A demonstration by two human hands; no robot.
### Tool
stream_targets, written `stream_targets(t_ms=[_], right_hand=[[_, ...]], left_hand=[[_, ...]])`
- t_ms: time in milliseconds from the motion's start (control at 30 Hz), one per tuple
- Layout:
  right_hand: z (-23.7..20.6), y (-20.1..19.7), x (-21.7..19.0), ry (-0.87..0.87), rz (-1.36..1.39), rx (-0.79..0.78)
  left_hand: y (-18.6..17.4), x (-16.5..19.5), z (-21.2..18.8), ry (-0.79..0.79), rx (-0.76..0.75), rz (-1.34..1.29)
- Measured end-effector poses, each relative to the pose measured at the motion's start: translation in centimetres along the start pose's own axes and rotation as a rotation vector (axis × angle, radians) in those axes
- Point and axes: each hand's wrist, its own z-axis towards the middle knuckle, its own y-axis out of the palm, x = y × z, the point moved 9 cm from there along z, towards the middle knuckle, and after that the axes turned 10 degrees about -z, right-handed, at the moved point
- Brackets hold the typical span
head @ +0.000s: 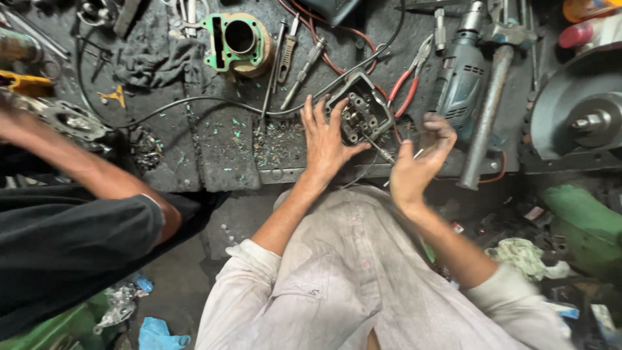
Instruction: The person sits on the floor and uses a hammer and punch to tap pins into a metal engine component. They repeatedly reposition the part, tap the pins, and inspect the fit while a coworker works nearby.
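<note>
A dark metal engine head [363, 111] with valve springs lies on the grimy workbench [214, 149]. My left hand [324, 139] lies flat beside it, fingers spread, with the index finger on its left edge and the thumb along its lower edge, bracing it. My right hand [418, 162] hovers just to the right of the part, blurred, with fingers curled. A thin metal rod [382, 152] sticks out from the part toward that hand. Whether the right hand holds anything is unclear.
A green-gasketed cylinder block [240, 40], red-handled pliers [408, 81], a blue-grey electric drill [461, 74], a hammer handle [486, 116] and black cables lie on the bench. A bench grinder wheel [580, 107] stands right. Another person's arm in a black sleeve [78, 227] reaches in at left.
</note>
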Motion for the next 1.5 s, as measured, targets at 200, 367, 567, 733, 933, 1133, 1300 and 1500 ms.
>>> stream_targets(t_ms=[200,367,567,733,933,1133,1300,1500], right_hand=[[-3.7,7.4,-5.1,-0.894,-0.17,-1.389],[-5.1,8.6,-1.7,-0.828,-0.135,-1.622],[-2.0,3.3,7.6,0.52,0.431,-0.376],[-3.4,1.9,7.9,0.588,0.4,0.025],[1.7,1.8,-3.8,-0.268,-0.345,-0.706],[-1.6,2.4,-5.6,-0.714,-0.923,-1.01],[-2.3,2.9,-2.1,-0.322,-0.949,-1.182],[-2.6,-0.5,3.0,0.873,-0.214,-0.978]], left_hand=[[0.0,0.2,-0.2,0.029,0.007,0.041],[0.4,0.1,0.1,-0.013,-0.02,0.027],[0.0,0.0,0.1,-0.007,-0.004,0.011],[-0.1,0.4,0.2,-0.029,-0.01,0.008],[-0.4,1.3,0.1,-0.046,0.002,0.027],[1.1,3.2,-0.4,0.036,-0.068,0.143],[0.9,3.3,-0.1,0.019,-0.066,0.176],[0.8,3.6,0.0,0.021,-0.067,0.17]])
